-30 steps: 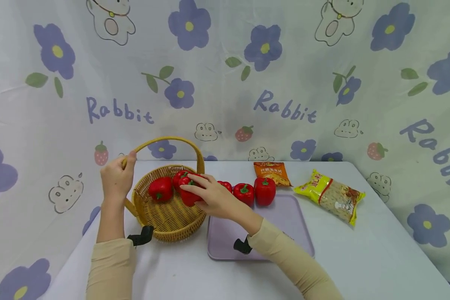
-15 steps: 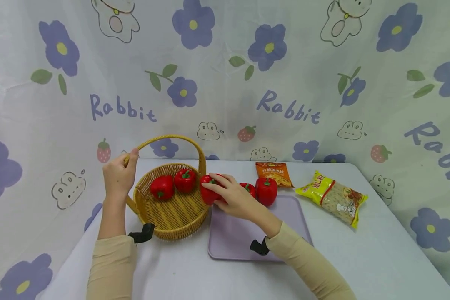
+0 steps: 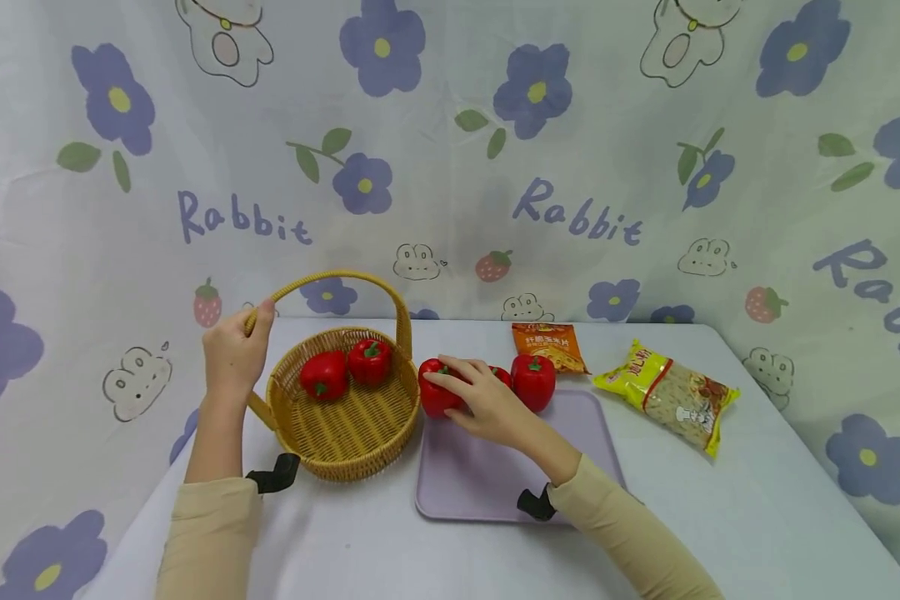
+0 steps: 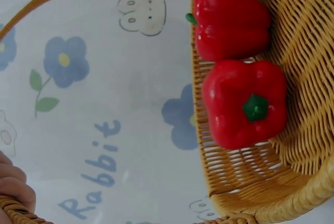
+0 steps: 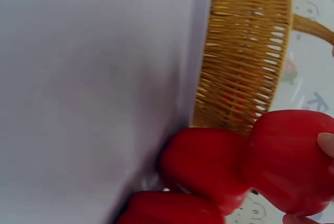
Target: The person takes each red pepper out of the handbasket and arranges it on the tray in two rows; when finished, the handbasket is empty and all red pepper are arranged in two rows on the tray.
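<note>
My left hand [image 3: 236, 350] grips the yellow handle of a round wicker basket [image 3: 352, 462]; its fingers [image 4: 16, 185] show at the edge of the left wrist view. Two red bell peppers lie in the basket, one on its side [image 3: 324, 375] and one with its green stem up [image 3: 370, 362]. My right hand [image 3: 487, 404] holds another red bell pepper [image 5: 287, 156] at the back left corner of a lilac tray [image 3: 487, 475]. Beside it stand more red peppers, one at the right [image 3: 533, 383] and one partly hidden behind the hand [image 3: 501, 375].
An orange snack packet [image 3: 549, 346] lies behind the tray. To the right is a yellow-ended clear bag [image 3: 671, 396] of pale food pieces. A patterned curtain [image 3: 450, 167] hangs behind the white table [image 3: 345, 550].
My right hand has carried the pepper from above the basket rightward to the tray's back left corner. My left hand keeps its grip on the handle, and the basket stays in place.
</note>
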`<state>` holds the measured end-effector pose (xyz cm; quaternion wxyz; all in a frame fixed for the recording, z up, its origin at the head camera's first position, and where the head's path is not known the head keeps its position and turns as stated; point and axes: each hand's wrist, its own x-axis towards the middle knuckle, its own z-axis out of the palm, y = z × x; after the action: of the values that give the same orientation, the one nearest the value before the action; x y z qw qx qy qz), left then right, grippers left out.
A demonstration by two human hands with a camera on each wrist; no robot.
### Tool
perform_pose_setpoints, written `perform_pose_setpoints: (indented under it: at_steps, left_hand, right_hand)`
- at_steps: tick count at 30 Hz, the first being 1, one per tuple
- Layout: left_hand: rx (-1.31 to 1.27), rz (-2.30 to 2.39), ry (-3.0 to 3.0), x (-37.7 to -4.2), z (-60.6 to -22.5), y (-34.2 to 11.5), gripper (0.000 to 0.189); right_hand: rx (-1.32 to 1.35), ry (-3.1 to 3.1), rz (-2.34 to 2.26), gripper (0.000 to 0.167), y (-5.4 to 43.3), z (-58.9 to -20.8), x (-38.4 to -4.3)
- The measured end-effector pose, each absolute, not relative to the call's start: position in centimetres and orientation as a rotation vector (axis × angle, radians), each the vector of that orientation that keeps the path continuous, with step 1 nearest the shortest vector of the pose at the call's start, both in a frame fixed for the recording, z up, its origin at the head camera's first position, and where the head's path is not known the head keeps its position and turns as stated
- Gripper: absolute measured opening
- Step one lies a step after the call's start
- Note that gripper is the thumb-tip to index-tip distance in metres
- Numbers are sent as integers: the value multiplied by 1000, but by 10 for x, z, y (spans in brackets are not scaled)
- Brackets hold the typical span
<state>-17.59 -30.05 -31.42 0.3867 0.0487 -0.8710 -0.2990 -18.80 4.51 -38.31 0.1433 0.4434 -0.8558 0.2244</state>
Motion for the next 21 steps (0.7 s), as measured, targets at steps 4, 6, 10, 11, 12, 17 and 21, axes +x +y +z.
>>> perform_pose_setpoints:
  at_steps: [4, 6, 10, 11, 12, 17, 21]
  left_hand:
    - [121, -754, -2205, -173, -315, -300, 55]
    - [121, -756, -2207, -173, -315, -300, 55]
    - [128, -761, -2229, -172, -313, -299, 55]
    - [128, -759, -2238, -171, -312, -299, 55]
    - [129, -760, -2249, -171, -312, -299, 56]
    - [137, -740, -2326, -166, -307, -299, 54]
    - [139, -723, -2343, -165, -305, -299, 52]
  right_hand:
    - [1311, -2484, 637, 57, 48, -389, -189]
    - [1319, -2491, 624, 58, 48, -393, -190]
    - [1323, -2539, 582, 59, 48, -401, -190]
    - [1324, -2547, 578, 60, 48, -402, -189]
    - [1323, -2557, 577, 60, 48, -403, -188]
    - [1329, -2573, 600, 60, 49, -410, -186]
    - [1322, -2578, 605, 59, 49, -414, -186]
